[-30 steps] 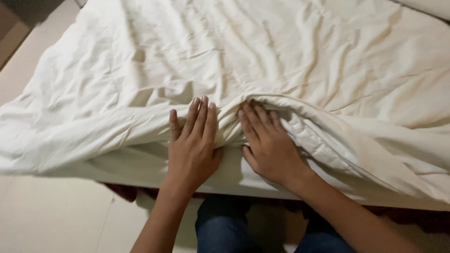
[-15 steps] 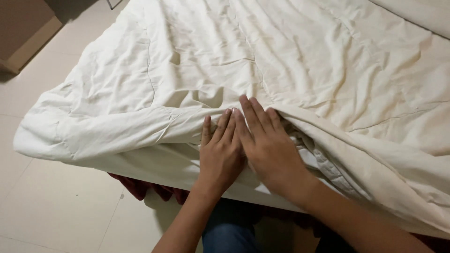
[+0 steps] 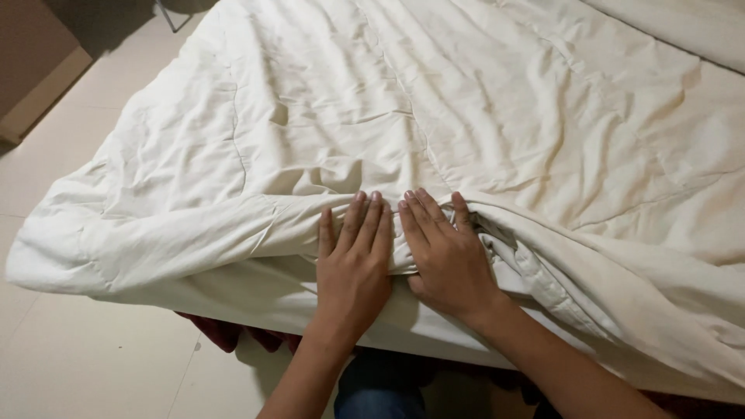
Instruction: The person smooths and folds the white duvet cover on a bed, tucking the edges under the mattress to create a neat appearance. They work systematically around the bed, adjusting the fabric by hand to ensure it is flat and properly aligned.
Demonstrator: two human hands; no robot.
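Two bare hands lie side by side, palms down, on the near edge of a bed. The left hand (image 3: 353, 268) is flat with fingers together and extended, holding nothing; the right hand (image 3: 446, 260), touching it at the thumb side, is also flat with fingers slightly spread, pressing into cloth rather than gripping it. Under both palms is a cream quilted comforter (image 3: 434, 116), bunched into a thick fold just right of the right hand and spreading smooth beyond the fingertips. Below the wrists a white sheet (image 3: 264, 299) hangs over the mattress edge, with a dark red bed base (image 3: 225, 334) under it and pale floor tiles (image 3: 85, 365) to the left. The loose fold could slide off the edge if the flat palms lift. Compared with half a second ago, the left hand has spread flatter alongside the right.
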